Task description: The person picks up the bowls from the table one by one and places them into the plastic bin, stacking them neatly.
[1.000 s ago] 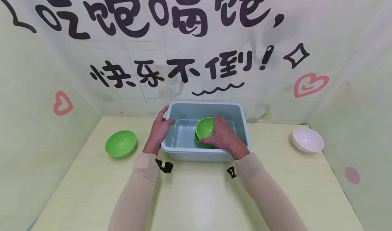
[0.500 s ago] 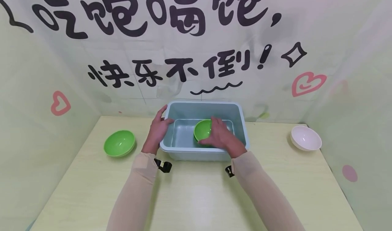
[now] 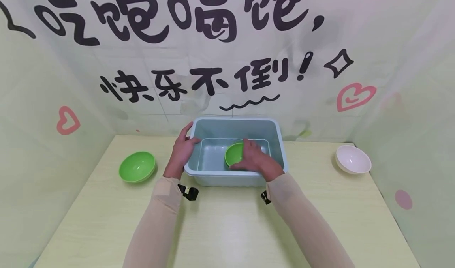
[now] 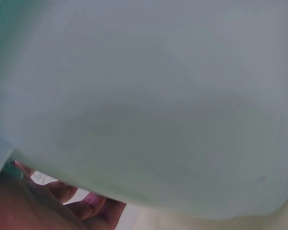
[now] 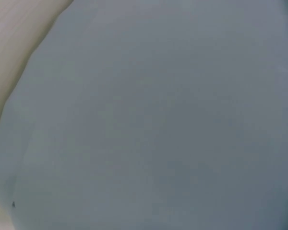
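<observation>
A light blue plastic tub (image 3: pixel 234 119) stands against the back wall. My left hand (image 3: pixel 182 151) grips its left rim, thumb over the inside and fingers along the outer wall. Inside the tub, right of the middle, my right hand (image 3: pixel 256 159) holds a green bowl (image 3: pixel 233 154) by its right side, low near the tub floor. The hand covers the bowl's right part. The tub wall (image 4: pixel 158 96) fills most of the left wrist view, with my left fingers (image 4: pixel 86 206) below it. In the right wrist view only the tub's outside (image 5: pixel 149 120) and some table show; the hand is hidden.
Another green bowl (image 3: pixel 137 167) sits on the pale wooden table (image 3: pixel 227 224) to the left of the tub. Near the right table edge stands a white bowl (image 3: pixel 353 160). Printed cloth walls (image 3: pixel 163 114) close off the back and both sides.
My right hand has lowered the green bowl inside the tub; a second green bowl's edge, visible under it earlier, is now mostly covered. My left hand stays on the rim.
</observation>
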Demonstrator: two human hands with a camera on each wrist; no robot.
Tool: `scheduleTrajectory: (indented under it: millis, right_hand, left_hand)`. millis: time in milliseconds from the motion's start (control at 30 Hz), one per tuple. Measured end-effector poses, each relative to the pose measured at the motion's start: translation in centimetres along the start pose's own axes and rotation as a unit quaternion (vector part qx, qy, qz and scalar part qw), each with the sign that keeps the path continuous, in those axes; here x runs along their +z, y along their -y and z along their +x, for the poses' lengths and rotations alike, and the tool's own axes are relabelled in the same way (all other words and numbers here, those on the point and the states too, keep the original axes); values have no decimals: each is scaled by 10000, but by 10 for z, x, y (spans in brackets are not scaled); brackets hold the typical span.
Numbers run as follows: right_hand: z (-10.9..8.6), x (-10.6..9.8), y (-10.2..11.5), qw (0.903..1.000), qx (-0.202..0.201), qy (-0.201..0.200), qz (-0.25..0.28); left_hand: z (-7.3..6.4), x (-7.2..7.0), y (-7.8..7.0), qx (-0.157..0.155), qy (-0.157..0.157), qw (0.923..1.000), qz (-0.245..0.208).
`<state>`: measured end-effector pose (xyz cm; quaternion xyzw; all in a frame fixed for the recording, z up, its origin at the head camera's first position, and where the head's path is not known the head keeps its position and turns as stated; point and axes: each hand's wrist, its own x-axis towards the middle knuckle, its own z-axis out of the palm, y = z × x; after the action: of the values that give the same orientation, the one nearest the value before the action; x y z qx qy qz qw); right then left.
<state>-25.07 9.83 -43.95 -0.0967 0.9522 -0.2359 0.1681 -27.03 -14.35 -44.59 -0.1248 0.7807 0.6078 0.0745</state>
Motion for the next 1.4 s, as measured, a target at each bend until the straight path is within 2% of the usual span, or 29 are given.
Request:
scheduleTrajectory:
  millis: [367, 900, 1233, 1400]
  right_hand:
    - [1, 3, -2, 9995, 201, 243, -46]
    - [-1, 3, -3, 9989, 346, 291, 79]
    - [-2, 2, -2, 9986, 362, 271, 262]
    - [-2, -1, -3, 9997, 178, 68, 150]
  left_hand:
    - [1, 0, 0, -21, 9, 10000, 19]
    - [0, 0, 0, -40, 15, 10000, 4]
    - [0, 0, 0, 19, 27, 10000, -26]
    - [0, 0, 0, 13, 8, 10000, -3]
